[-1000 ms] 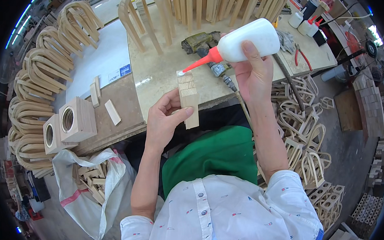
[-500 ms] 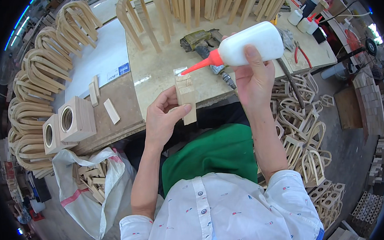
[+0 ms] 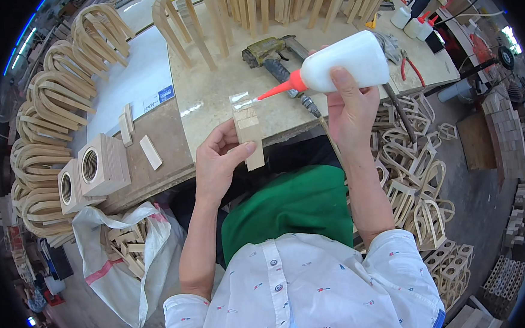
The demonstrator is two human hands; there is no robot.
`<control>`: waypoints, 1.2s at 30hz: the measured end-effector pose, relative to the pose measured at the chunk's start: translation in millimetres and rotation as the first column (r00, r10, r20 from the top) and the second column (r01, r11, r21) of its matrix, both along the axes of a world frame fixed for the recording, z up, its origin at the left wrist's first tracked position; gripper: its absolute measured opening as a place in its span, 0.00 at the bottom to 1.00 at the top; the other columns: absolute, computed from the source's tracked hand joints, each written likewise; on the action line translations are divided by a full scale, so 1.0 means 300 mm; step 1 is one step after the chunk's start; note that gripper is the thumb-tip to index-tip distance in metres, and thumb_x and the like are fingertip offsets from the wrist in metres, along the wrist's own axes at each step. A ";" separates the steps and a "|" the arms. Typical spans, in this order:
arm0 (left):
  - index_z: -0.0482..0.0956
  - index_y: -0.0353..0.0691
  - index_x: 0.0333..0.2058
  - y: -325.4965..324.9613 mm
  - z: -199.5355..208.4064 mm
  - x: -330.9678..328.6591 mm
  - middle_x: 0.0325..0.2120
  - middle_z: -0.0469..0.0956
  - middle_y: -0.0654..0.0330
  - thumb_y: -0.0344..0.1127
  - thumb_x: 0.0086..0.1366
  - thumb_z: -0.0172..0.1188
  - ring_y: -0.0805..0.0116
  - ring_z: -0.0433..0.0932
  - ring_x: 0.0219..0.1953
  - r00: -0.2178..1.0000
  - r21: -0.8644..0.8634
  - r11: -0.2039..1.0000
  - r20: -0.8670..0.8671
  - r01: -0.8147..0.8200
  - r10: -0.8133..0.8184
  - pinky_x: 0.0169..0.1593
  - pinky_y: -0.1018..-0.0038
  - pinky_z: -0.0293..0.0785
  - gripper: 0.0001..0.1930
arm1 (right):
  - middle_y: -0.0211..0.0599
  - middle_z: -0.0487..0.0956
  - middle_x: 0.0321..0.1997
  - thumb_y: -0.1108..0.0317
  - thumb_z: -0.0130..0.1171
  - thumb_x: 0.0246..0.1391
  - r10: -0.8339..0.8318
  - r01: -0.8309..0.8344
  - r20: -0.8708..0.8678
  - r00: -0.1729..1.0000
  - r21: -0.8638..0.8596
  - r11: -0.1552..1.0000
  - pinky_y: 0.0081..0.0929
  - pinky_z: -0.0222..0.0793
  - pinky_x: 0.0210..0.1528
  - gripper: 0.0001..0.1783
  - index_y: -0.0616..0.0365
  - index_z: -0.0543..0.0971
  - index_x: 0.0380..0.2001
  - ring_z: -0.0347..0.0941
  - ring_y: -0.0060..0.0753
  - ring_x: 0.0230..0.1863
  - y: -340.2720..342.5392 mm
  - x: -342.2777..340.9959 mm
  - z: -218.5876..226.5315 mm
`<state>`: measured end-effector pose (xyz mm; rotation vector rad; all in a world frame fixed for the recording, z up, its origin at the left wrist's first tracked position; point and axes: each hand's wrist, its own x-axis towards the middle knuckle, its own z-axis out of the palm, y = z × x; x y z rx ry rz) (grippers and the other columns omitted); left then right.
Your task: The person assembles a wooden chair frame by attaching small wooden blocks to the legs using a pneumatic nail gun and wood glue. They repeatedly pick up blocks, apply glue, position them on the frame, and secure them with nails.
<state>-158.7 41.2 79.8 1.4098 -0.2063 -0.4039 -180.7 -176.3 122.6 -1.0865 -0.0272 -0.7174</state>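
Blk (image 3: 250, 131) pinched btwn L fingers (image 3: 242, 154) | ends jut out | R fingers (image 3: 344, 82) grip wht btl (image 3: 355, 56)

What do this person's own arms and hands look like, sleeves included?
The left hand and right hand are bare, with no gloves, ring or watch to be seen. The left forearm and right forearm are uncovered too. The left sleeve and right sleeve are short and white, with small blue and red motifs, like the shirt.
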 end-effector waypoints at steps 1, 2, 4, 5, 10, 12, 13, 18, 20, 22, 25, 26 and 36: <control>0.71 0.30 0.54 0.001 -0.003 0.003 0.39 0.81 0.56 0.25 0.53 0.65 0.73 0.79 0.40 1.000 -0.013 1.000 -0.007 -0.001 0.001 0.47 0.76 0.74 0.27 | 0.48 0.76 0.48 0.66 0.61 0.56 0.012 -0.013 0.011 1.000 0.015 1.000 0.40 0.72 0.55 0.25 0.68 0.67 0.52 0.74 0.43 0.52 0.000 -0.006 0.007; 0.71 0.30 0.54 0.000 -0.002 0.004 0.40 0.80 0.56 0.25 0.53 0.65 0.72 0.78 0.41 1.000 -0.004 1.000 -0.007 0.001 -0.001 0.48 0.75 0.74 0.27 | 0.48 0.76 0.48 0.66 0.61 0.56 0.024 -0.024 0.021 0.999 0.031 0.999 0.40 0.71 0.55 0.25 0.68 0.67 0.52 0.74 0.44 0.52 0.000 -0.014 0.016; 0.71 0.29 0.55 -0.002 0.006 0.005 0.41 0.80 0.55 0.25 0.54 0.63 0.70 0.78 0.43 1.000 0.014 1.000 -0.008 0.005 -0.005 0.50 0.73 0.73 0.28 | 0.48 0.76 0.49 0.66 0.61 0.56 0.047 -0.049 0.032 0.998 0.068 0.996 0.40 0.71 0.55 0.25 0.68 0.67 0.52 0.74 0.44 0.52 0.006 -0.024 0.025; 0.70 0.29 0.55 -0.005 0.012 0.004 0.41 0.80 0.55 0.25 0.54 0.63 0.70 0.78 0.43 1.000 0.022 1.000 -0.008 0.008 -0.007 0.50 0.73 0.73 0.28 | 0.48 0.75 0.49 0.66 0.61 0.56 0.054 -0.057 0.035 0.998 0.089 0.994 0.41 0.71 0.55 0.25 0.68 0.67 0.52 0.74 0.44 0.52 0.015 -0.027 0.029; 0.71 0.30 0.54 -0.020 0.018 -0.002 0.39 0.81 0.56 0.25 0.54 0.65 0.74 0.79 0.40 1.000 0.020 1.000 0.011 0.007 -0.007 0.46 0.76 0.74 0.27 | 0.48 0.75 0.50 0.66 0.61 0.56 0.091 -0.094 0.028 0.995 0.121 0.988 0.42 0.71 0.56 0.25 0.67 0.67 0.53 0.74 0.45 0.53 0.045 -0.018 0.000; 0.71 0.30 0.54 -0.020 0.015 -0.001 0.39 0.81 0.57 0.25 0.54 0.65 0.74 0.79 0.40 1.000 0.026 1.000 0.013 0.009 -0.009 0.46 0.76 0.74 0.27 | 0.47 0.75 0.50 0.66 0.62 0.56 0.093 -0.093 0.009 0.996 0.122 0.988 0.42 0.71 0.56 0.25 0.66 0.67 0.53 0.74 0.45 0.53 0.045 -0.013 -0.019; 0.71 0.30 0.54 -0.019 0.014 -0.002 0.39 0.81 0.57 0.25 0.53 0.65 0.74 0.79 0.40 1.000 0.029 1.000 0.014 0.010 -0.010 0.46 0.76 0.74 0.28 | 0.47 0.75 0.50 0.66 0.62 0.56 0.085 -0.085 0.007 0.996 0.124 0.989 0.42 0.71 0.56 0.25 0.66 0.67 0.53 0.74 0.45 0.53 0.044 -0.014 -0.022; 0.71 0.29 0.55 -0.006 0.014 -0.006 0.41 0.80 0.55 0.26 0.53 0.64 0.72 0.78 0.42 1.000 0.029 0.999 0.007 0.015 -0.015 0.48 0.75 0.73 0.28 | 0.47 0.75 0.50 0.66 0.62 0.55 0.064 -0.066 0.024 0.998 0.081 0.995 0.41 0.70 0.56 0.26 0.65 0.67 0.53 0.74 0.44 0.52 0.021 -0.023 -0.018; 0.71 0.29 0.55 -0.002 0.015 -0.006 0.41 0.80 0.55 0.26 0.54 0.63 0.71 0.78 0.42 1.000 0.040 0.999 0.006 0.013 -0.013 0.49 0.75 0.72 0.28 | 0.48 0.75 0.50 0.66 0.62 0.56 0.015 -0.015 -0.009 1.000 0.032 0.999 0.41 0.70 0.56 0.26 0.65 0.66 0.53 0.74 0.45 0.52 0.004 -0.034 -0.022; 0.71 0.29 0.55 0.001 0.015 -0.004 0.41 0.80 0.55 0.26 0.54 0.63 0.71 0.78 0.42 1.000 0.035 0.999 0.004 0.003 -0.003 0.49 0.75 0.73 0.28 | 0.48 0.75 0.50 0.66 0.62 0.56 0.002 -0.002 -0.007 1.000 0.022 1.000 0.41 0.70 0.57 0.27 0.66 0.66 0.54 0.74 0.45 0.52 0.002 -0.042 -0.015; 0.72 0.30 0.54 -0.007 0.009 0.001 0.38 0.81 0.56 0.25 0.53 0.65 0.74 0.79 0.39 1.000 0.030 0.999 0.004 -0.027 0.027 0.44 0.78 0.74 0.27 | 0.48 0.75 0.50 0.66 0.61 0.56 0.047 -0.049 0.031 0.998 0.057 0.997 0.41 0.70 0.56 0.26 0.66 0.65 0.54 0.74 0.46 0.52 0.013 -0.053 0.007; 0.72 0.30 0.54 -0.012 0.013 0.000 0.38 0.81 0.56 0.25 0.53 0.65 0.75 0.79 0.38 1.000 0.035 0.999 0.005 -0.025 0.025 0.43 0.78 0.74 0.27 | 0.48 0.75 0.50 0.66 0.61 0.56 0.061 -0.063 0.038 0.997 0.061 0.996 0.42 0.70 0.56 0.26 0.66 0.65 0.54 0.74 0.46 0.52 0.020 -0.056 0.010; 0.71 0.30 0.54 -0.010 0.014 -0.006 0.39 0.81 0.57 0.26 0.54 0.64 0.75 0.78 0.39 1.000 0.071 0.997 0.000 -0.025 0.025 0.43 0.78 0.73 0.27 | 0.49 0.75 0.50 0.68 0.62 0.55 0.039 -0.038 -0.010 0.999 0.094 0.995 0.41 0.71 0.55 0.26 0.68 0.66 0.54 0.75 0.44 0.51 0.048 -0.057 -0.026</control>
